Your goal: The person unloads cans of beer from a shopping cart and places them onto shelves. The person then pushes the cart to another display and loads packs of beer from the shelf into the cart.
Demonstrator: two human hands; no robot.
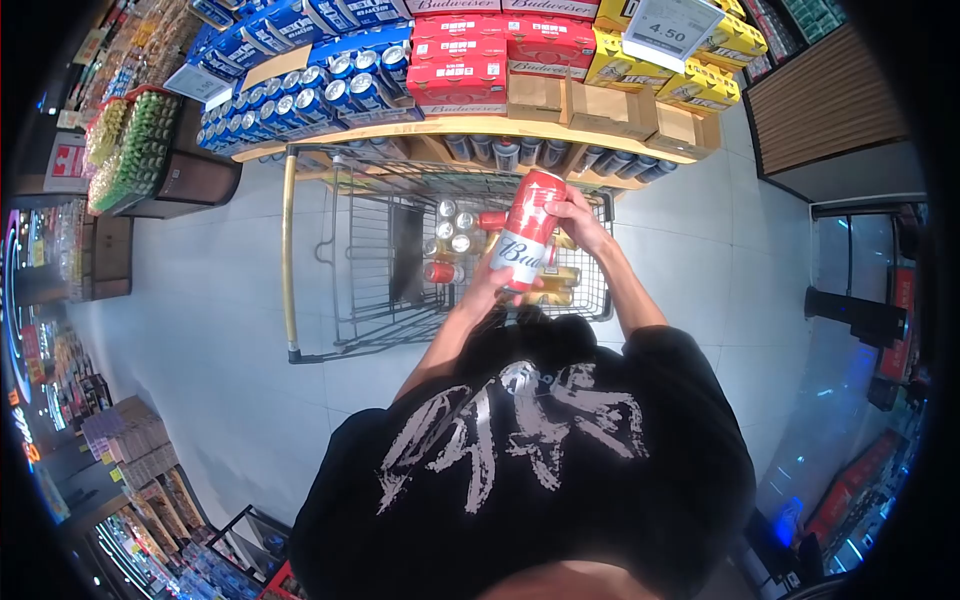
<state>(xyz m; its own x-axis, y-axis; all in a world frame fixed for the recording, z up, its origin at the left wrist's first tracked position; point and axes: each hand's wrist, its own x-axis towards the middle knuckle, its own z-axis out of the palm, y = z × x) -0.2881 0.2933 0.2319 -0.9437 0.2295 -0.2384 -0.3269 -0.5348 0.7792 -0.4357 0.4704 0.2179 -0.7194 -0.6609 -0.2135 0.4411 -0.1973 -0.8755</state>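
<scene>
- Clock centred on the can; 12 o'clock is straight ahead of the wearer.
- Step in hand, by my reading: steadying one big red-and-white can, label side towards the eye.
- Left hand at 7 o'clock, curled round the white end; right hand at 2 o'clock, thumb on the red part, far fingers hidden.
- Grip: both hands clamped on the can.
- Can's place: in front of the body, above the cart basket as seen from here; height over the wires hard to judge.
- Long axis: about 6 to 12 o'clock, leaning slightly to 1. Red end points away from the wearer, white end towards the chest. "Bud" lettering reads nearly upright. Exact tilt from vertical: cannot tell.
- Next move, judged: calls for both hands acting together, clear of the wires.
- Basket: pale-topped cans at 9, small red can at 8, gold cans at 5.
- Shelf at 12, beyond the cart; red boxes at 11.
</scene>
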